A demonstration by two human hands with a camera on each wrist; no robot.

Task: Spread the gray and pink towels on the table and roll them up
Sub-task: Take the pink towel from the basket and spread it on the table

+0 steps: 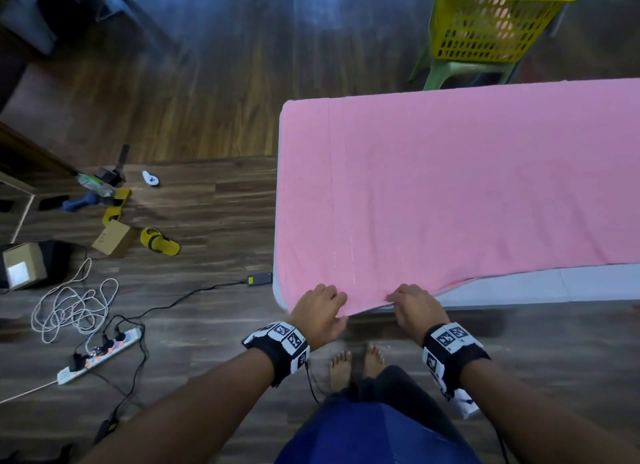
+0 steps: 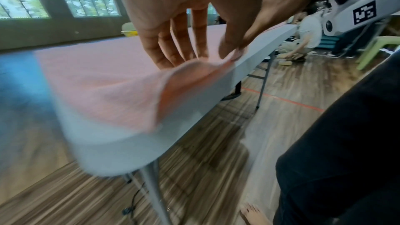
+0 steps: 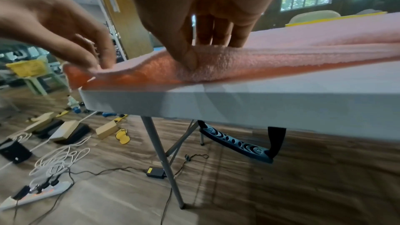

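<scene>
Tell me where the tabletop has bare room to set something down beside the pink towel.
Bare table shows only as a strip along the near edge, right of the right hand, bordered by the pink towel's near hem. The towel covers the rest in view. The near-left corner is crowded: the left hand and right hand both pinch the hem there.

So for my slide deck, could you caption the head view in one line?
Both hands, left hand and right hand, pinch the near edge of the pink towel spread on the table.

Head cam overhead; wrist cams close
</scene>
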